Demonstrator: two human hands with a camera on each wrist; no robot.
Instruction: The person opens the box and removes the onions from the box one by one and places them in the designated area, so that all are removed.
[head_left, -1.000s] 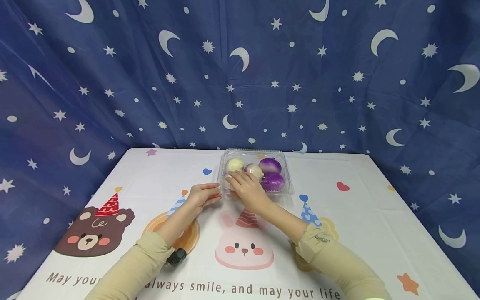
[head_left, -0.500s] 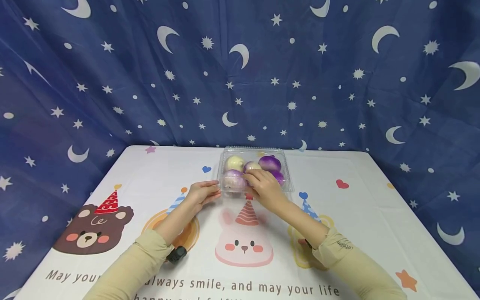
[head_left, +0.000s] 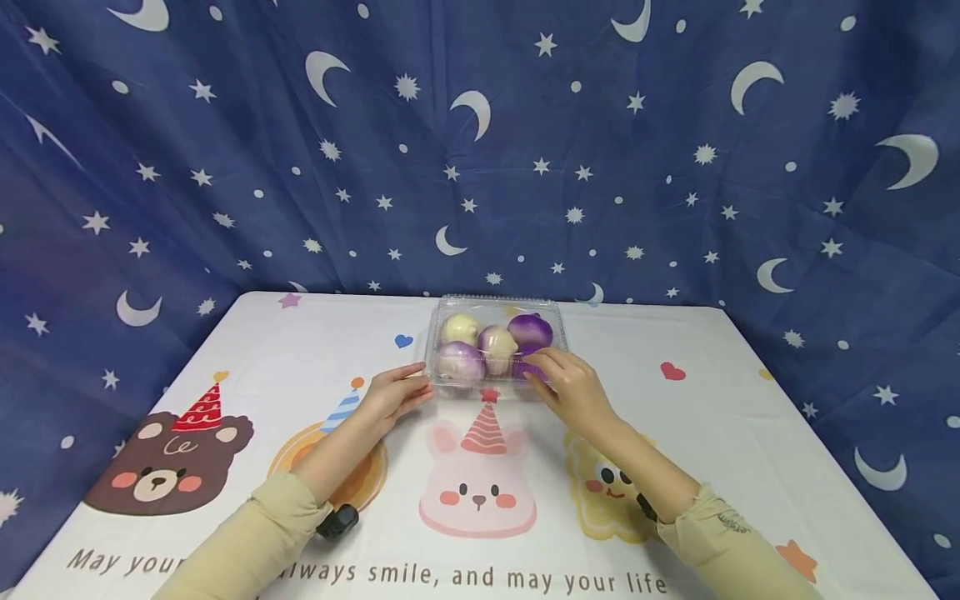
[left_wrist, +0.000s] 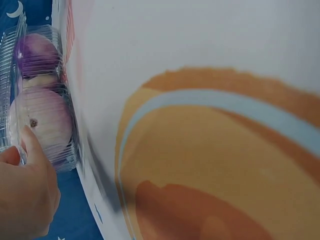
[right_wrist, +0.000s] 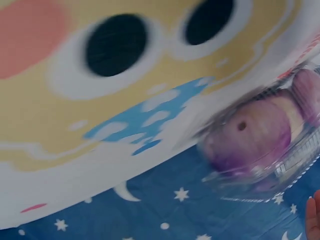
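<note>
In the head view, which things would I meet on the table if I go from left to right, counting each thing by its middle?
Brown bear print → left hand → clear plastic box → right hand → red heart print → orange star print.

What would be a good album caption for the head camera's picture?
Left hand and right hand at a clear box of five onions, before a starry blue curtain.

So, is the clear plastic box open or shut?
Shut: the head view shows its lid down over the onions; whether it's latched, I cannot tell.
</note>
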